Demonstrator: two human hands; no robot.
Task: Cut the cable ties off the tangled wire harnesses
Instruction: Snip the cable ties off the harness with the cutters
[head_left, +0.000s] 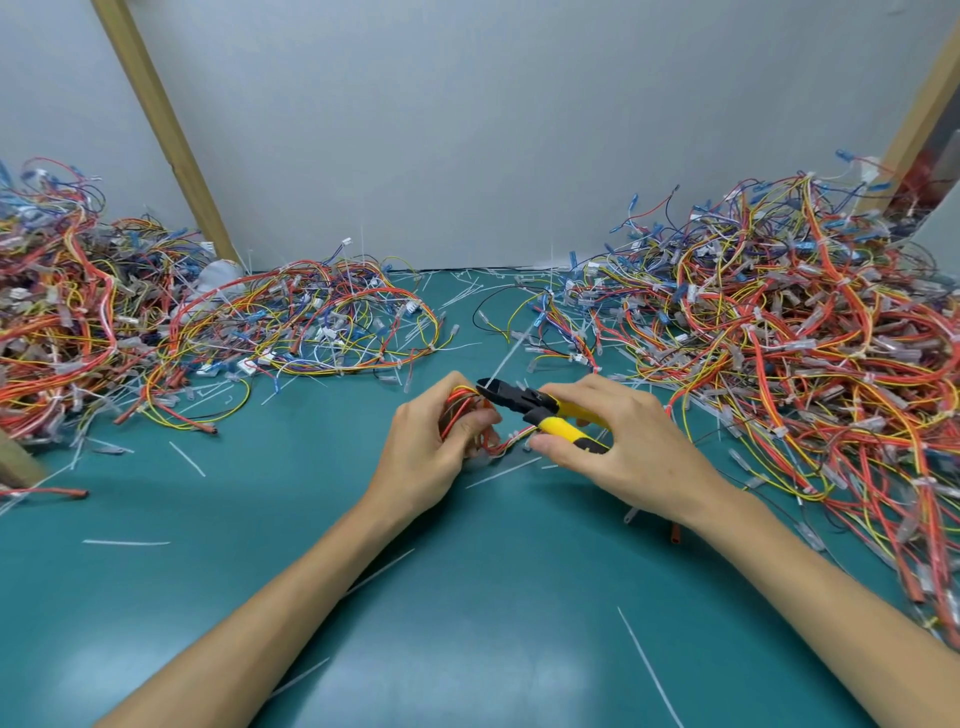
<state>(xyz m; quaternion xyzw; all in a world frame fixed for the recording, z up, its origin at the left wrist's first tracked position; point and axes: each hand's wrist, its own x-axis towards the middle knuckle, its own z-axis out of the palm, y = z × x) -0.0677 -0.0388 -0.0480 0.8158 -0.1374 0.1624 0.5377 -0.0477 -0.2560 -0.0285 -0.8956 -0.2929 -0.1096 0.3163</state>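
My left hand (434, 441) grips a small bundle of red and yellow wires, a wire harness (464, 402), just above the green mat. My right hand (618, 441) holds yellow-handled side cutters (540, 408), fingers curled round the handles. The black jaws point left and sit at the top of the bundle, where a white cable tie (511, 353) sticks up and to the right. The part of the harness inside my left palm is hidden.
Large heaps of tangled harnesses lie at the right (805, 332), at the far left (57, 312) and at the back centre-left (311, 317). Cut white tie pieces (649, 665) are scattered over the green mat (467, 623). A grey wall with wooden posts (161, 124) stands behind.
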